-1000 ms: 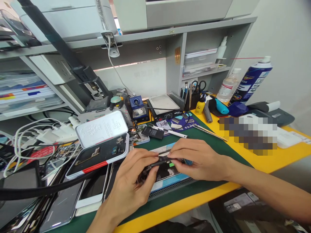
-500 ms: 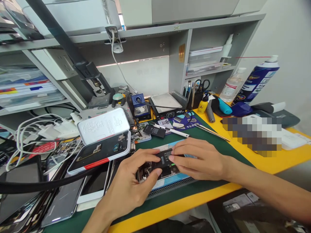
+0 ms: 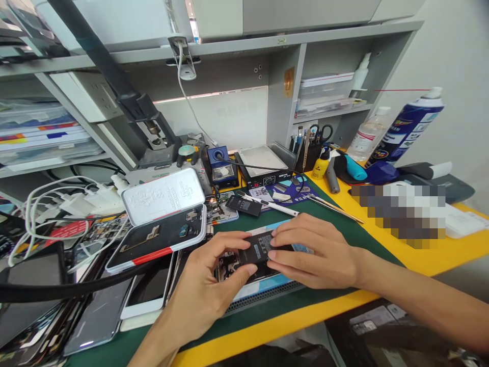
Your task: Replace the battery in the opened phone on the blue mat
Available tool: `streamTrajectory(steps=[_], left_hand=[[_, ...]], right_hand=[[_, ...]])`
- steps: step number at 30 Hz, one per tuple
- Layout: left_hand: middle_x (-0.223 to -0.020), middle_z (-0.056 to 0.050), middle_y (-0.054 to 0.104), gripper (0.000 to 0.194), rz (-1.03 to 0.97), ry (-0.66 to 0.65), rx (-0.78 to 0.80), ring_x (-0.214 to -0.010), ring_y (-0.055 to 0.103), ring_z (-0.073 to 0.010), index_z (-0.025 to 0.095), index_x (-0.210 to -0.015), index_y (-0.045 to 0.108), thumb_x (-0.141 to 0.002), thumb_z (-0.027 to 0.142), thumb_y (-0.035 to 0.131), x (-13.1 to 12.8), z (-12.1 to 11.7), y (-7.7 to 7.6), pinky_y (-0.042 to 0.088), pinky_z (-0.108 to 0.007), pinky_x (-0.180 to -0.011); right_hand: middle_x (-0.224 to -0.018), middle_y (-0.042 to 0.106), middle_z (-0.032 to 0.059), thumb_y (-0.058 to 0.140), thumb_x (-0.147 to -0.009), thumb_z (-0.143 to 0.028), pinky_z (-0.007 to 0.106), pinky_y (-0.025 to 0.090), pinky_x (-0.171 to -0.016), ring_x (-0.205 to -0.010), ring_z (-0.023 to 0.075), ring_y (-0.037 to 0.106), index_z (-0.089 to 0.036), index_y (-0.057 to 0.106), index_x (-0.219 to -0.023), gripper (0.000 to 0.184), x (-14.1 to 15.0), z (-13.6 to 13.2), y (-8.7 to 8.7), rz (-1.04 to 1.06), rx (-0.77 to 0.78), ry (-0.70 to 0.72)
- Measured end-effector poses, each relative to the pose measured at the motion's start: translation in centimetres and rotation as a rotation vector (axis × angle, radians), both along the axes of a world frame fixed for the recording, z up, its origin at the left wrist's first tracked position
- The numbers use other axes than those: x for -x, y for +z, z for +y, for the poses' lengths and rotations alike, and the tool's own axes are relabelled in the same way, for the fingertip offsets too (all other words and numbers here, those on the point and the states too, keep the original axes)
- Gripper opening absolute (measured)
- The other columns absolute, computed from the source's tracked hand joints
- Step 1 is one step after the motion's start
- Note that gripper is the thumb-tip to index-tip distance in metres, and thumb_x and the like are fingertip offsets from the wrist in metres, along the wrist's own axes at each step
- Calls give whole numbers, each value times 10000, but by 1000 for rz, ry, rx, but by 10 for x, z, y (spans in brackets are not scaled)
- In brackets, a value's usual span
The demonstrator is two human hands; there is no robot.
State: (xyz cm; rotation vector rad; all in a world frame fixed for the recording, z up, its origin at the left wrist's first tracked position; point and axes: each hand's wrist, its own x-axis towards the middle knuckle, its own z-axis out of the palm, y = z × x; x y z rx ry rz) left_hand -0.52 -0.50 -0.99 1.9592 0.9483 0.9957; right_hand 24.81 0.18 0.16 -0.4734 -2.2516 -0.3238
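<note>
An opened phone [image 3: 226, 266] lies on a blue-and-white pad [image 3: 263, 285], its inner parts showing at the left end. Over its middle is a black phone battery [image 3: 260, 248] with printed text. My left hand [image 3: 212, 280] curves around the phone's left end, index finger at the far edge and thumb at the near edge, close to the battery's side. The fingertips of my right hand [image 3: 321, 252] press on the battery's right part and hide it. A second black battery [image 3: 244, 205] and a white pen-like tool [image 3: 273, 203] lie behind.
Left of my hands stand an open phone-shaped case with parts [image 3: 164, 232], a white phone [image 3: 147, 290] and stacked phones [image 3: 101, 311]. Behind are a black control box [image 3: 263, 173] and a tool holder [image 3: 311, 153]. Tweezers [image 3: 336, 209] and a spray can [image 3: 407, 127] are at right.
My left fingers have shifted off the battery's face toward the phone's far edge. My right fingers have spread a little over the battery, and more of its label shows. The view has moved slightly.
</note>
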Motion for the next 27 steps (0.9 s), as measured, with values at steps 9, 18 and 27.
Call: streamTrajectory(steps=[9, 18, 27], left_hand=[[-1277, -14, 706, 240, -46, 1, 43, -1170, 684, -172, 300, -1119, 663, -902, 219, 721, -2, -1, 2, 544, -283, -1008], [-1319, 23, 678, 260, -19, -14, 48, -1248, 633, -163, 346, -1147, 629, -928, 229, 707, -1, -3, 1, 500, -283, -1059], [-1327, 27, 656, 288, 87, -14, -81, -1240, 613, -156, 353, -1182, 602, -942, 224, 695, 0, -3, -1, 476, -309, -1074]], right_hand=[[-850, 756, 49, 765, -856, -143, 331, 565, -691, -837, 197, 701, -149, 698, -912, 88, 3, -1, -2, -25, -62, 12], [-805, 755, 38, 739, -874, -148, 327, 532, -639, -807, 193, 698, -149, 694, -854, 49, 4, -1, -1, -48, -88, 3], [-842, 776, 43, 758, -867, -166, 340, 560, -669, -830, 203, 702, -157, 701, -862, 58, 3, -2, -4, -41, -14, 15]])
